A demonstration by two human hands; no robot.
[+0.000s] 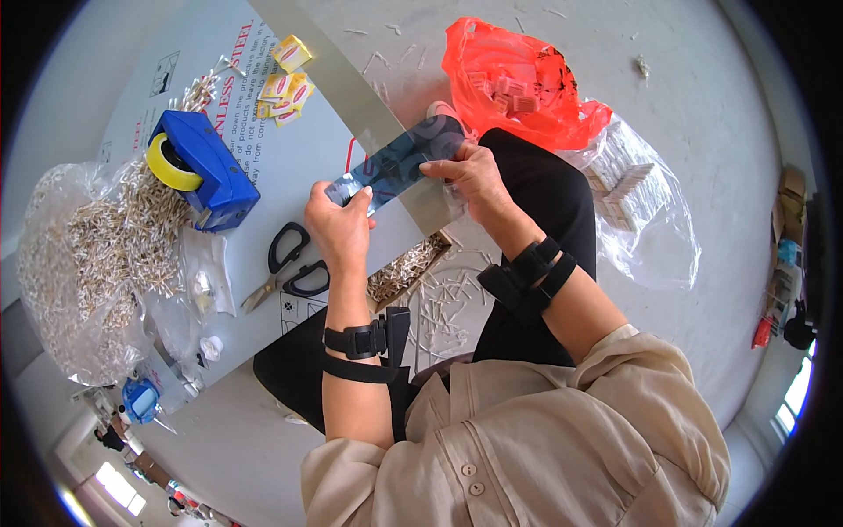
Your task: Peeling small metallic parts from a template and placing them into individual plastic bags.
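Between my two hands stretches a dark, bluish see-through plastic bag or film, held slanting over the table's edge. My left hand pinches its near left end with the thumb on top. Further along, my right hand grips the film near its far right end between thumb and fingers. Whether anything lies inside the film, I cannot tell. Black-handled scissors lie spread on the table, just left of my left hand. A blue tape dispenser with a yellow roll stands beyond them.
Loose cotton swabs fill a clear bag at left. Small yellow packets lie on the table. An open box of swabs is below its edge. A red bag and a clear bag of white packs rest at right.
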